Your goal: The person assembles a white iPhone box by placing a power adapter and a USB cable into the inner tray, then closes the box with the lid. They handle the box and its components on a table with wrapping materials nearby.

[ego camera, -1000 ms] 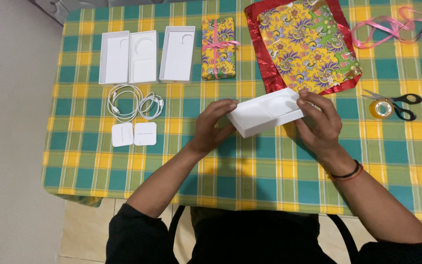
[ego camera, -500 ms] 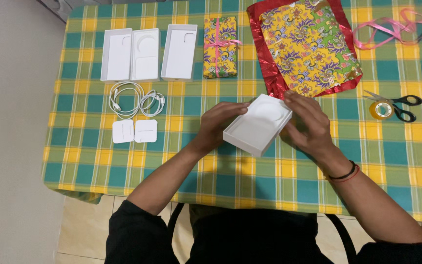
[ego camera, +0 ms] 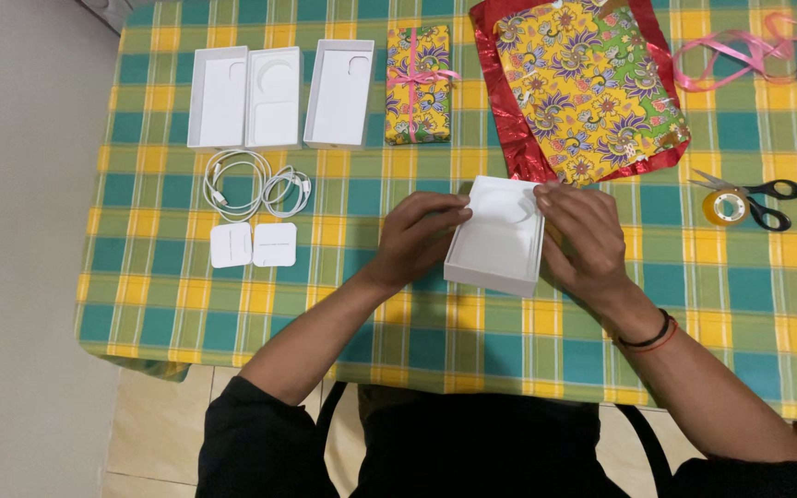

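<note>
A white open box tray (ego camera: 498,242) with a round moulded recess sits between my hands on the checked tablecloth (ego camera: 398,314). My left hand (ego camera: 417,235) grips its left edge near the top corner. On the other side, my right hand (ego camera: 583,235) holds the right edge, fingers curled over the upper right corner. The tray lies roughly flat, its long side running away from me.
Three white box parts (ego camera: 274,97) line the far left, with coiled white cables (ego camera: 255,189) and two small white cards (ego camera: 253,245) below. A wrapped gift (ego camera: 419,85), floral paper on red foil (ego camera: 583,88), pink ribbon (ego camera: 754,51), scissors (ego camera: 758,198) and a tape roll (ego camera: 723,207) lie beyond.
The white tray has been turned in my hands from lying sideways and tilted to lying lengthwise and nearly flat. Both hands shifted with it.
</note>
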